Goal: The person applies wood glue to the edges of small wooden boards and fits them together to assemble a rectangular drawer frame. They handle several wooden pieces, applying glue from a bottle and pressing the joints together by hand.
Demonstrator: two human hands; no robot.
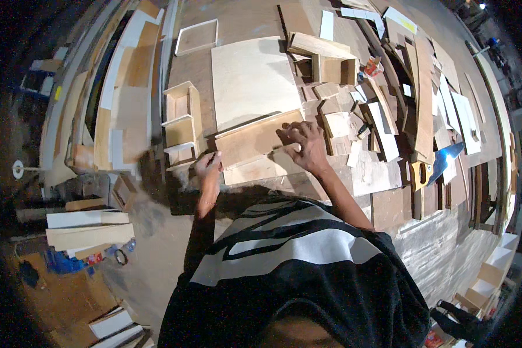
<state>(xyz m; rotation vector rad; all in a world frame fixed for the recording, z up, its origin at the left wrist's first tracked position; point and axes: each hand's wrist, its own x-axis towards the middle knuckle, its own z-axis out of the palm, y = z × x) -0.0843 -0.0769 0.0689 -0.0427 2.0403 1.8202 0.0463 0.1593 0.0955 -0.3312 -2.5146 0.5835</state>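
Note:
A long, narrow wooden board (252, 139) lies tilted in front of me, its far edge raised over a large pale plywood sheet (252, 75). My left hand (209, 168) is closed at the board's left end, thumb and fingers at the corner. Over the right end, my right hand (307, 145) has its fingers spread, fingertips touching the wood. A paler wooden strip (246, 172) shows below the near edge. Just left of the board stands a small open wooden box with compartments (182, 124).
A handsaw (438, 165) with a yellow handle lies to the right, among scattered offcuts (339, 124) and long strips. An open wooden box (333, 66) stands beyond my right hand. A thin white frame (197, 36) lies at the far left. Boards (90, 232) are stacked lower left.

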